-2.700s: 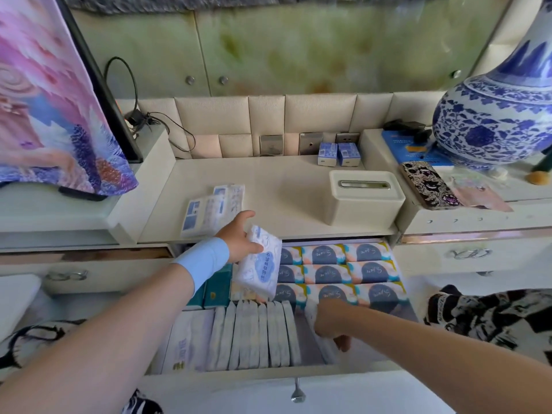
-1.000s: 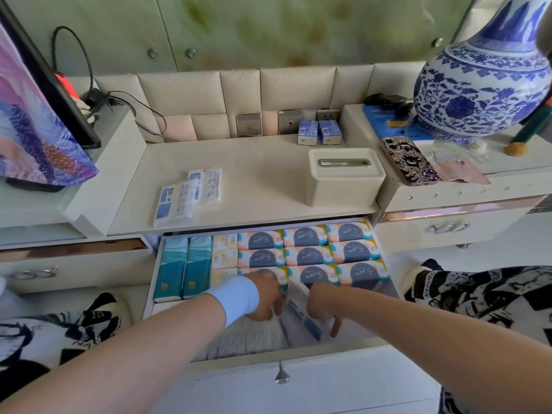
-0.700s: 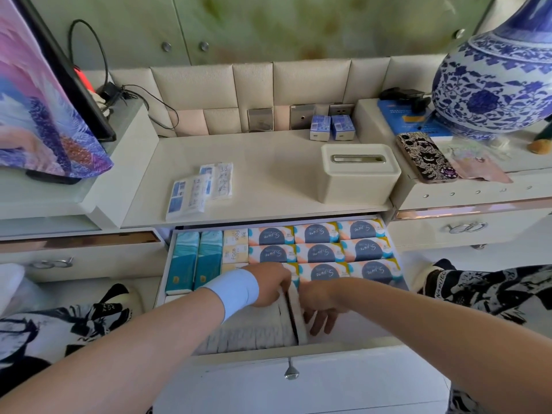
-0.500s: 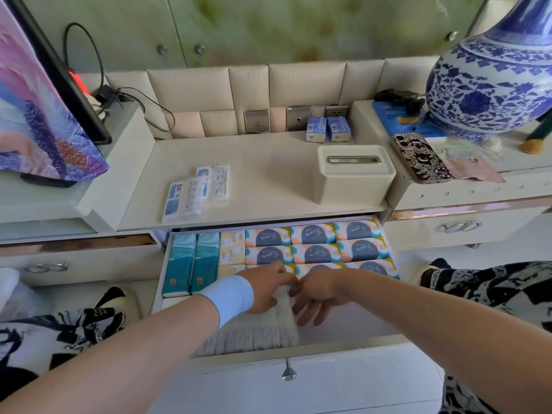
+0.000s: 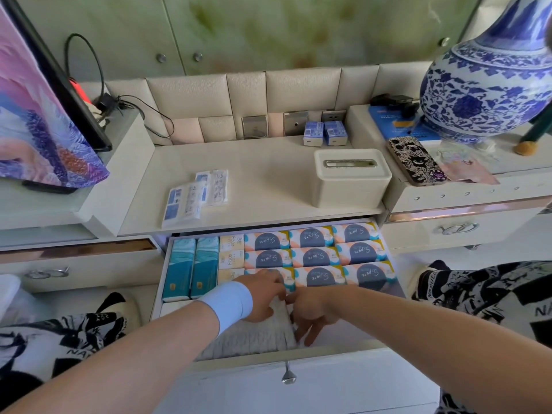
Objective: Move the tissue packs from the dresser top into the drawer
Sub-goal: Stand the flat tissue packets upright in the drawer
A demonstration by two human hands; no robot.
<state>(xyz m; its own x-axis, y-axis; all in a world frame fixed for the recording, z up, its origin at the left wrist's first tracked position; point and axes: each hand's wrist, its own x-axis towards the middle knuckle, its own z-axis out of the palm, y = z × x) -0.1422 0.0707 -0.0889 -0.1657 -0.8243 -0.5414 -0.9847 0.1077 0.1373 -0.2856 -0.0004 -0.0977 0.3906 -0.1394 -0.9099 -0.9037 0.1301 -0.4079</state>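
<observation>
Two white and blue tissue packs (image 5: 182, 202) lie flat on the left of the dresser top (image 5: 268, 180). Below it the drawer (image 5: 328, 351) stands pulled out. A row of white tissue packs (image 5: 251, 337) stands on edge along its front. My left hand (image 5: 264, 295), with a pale blue wristband, rests on top of the row's right end with its fingers laid out. My right hand (image 5: 310, 315) presses straight fingers downward against the row's right side. Neither hand holds a pack.
Teal packs (image 5: 191, 268) and rows of orange and blue packs (image 5: 313, 258) fill the drawer's back. A cream tissue box (image 5: 351, 177), two small blue boxes (image 5: 324, 137), a phone (image 5: 416, 165) and a blue-and-white vase (image 5: 490, 94) stand on the dresser. A screen (image 5: 44, 115) stands at the left.
My left hand brought a pack down from the dresser top into the drawer. Both hands slid it into the row's right end and now press there with nothing held.
</observation>
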